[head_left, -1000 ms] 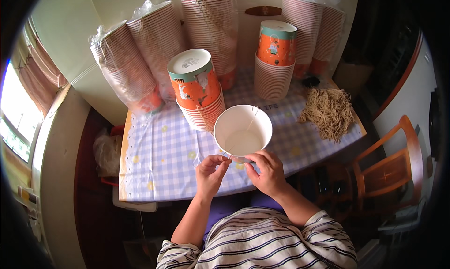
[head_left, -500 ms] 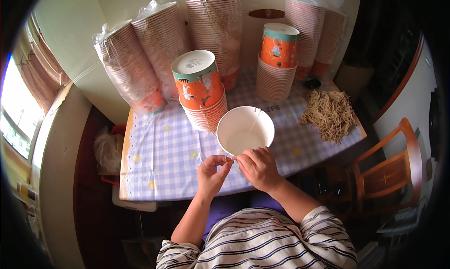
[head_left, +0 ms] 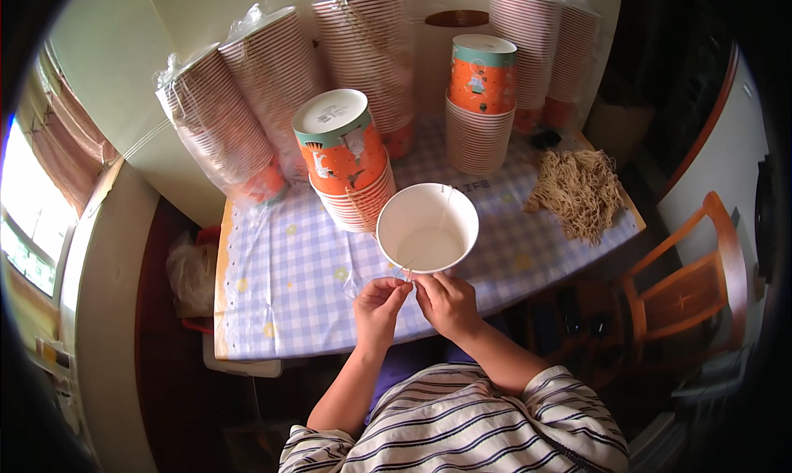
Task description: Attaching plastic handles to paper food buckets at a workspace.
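A white-lined paper bucket (head_left: 429, 217) stands mouth up near the front of the table. At its near rim, my left hand (head_left: 380, 310) pinches a thin string (head_left: 402, 270) between thumb and forefinger. My right hand (head_left: 448, 305) is closed on the same string, its fingertips close to the left ones and against the rim. Another length of string crosses the bucket's inside from the far rim. Just behind and to the left, a stack of upturned orange and green paper buckets (head_left: 344, 160) rises. What lies inside my curled fingers is hidden.
A second upturned bucket stack (head_left: 480, 102) stands farther back. Bagged bucket stacks (head_left: 219, 122) line the wall. A tangled heap of tan strings (head_left: 577, 194) lies at the right of the checked tablecloth (head_left: 289, 296). A wooden chair (head_left: 681, 296) is at the right.
My right hand has drawn slightly down and left, its fingers more upright beside the left hand. Both hands still pinch the string at the rim. The whole view has shifted a little.
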A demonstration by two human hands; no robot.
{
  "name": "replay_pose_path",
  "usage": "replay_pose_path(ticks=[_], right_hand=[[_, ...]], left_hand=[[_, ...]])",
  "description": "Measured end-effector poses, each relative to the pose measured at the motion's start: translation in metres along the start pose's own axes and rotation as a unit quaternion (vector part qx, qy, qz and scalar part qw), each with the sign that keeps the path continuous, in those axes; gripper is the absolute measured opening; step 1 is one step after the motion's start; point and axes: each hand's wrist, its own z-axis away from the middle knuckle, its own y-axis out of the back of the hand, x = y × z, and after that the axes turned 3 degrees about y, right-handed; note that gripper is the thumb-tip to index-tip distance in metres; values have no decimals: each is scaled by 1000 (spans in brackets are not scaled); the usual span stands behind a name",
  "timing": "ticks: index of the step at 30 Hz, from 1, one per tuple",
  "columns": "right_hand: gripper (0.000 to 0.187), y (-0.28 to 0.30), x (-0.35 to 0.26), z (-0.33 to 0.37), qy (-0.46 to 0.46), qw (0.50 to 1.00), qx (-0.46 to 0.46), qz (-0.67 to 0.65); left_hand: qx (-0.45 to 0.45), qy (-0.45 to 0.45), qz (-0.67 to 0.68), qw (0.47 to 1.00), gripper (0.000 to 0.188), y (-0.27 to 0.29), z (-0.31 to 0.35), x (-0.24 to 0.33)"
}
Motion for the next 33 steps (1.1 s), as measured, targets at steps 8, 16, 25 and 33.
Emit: replay_pose_path(ticks=[8, 16, 25, 33], right_hand=[[20, -12, 3, 6, -64, 980, 22, -186], [16, -12, -2, 10, -339, 723, -6, -602], [14, -16, 6, 10, -440, 624, -24, -645], [14, -13, 3, 6, -489, 528, -15, -694]], left_hand=[[-18, 128, 163, 978, 9, 4, 1, 3], [-17, 135, 174, 975, 8, 5, 2, 2], [26, 5, 51, 998, 10, -5, 6, 4], [48, -72, -81, 993, 8, -7, 5, -6]])
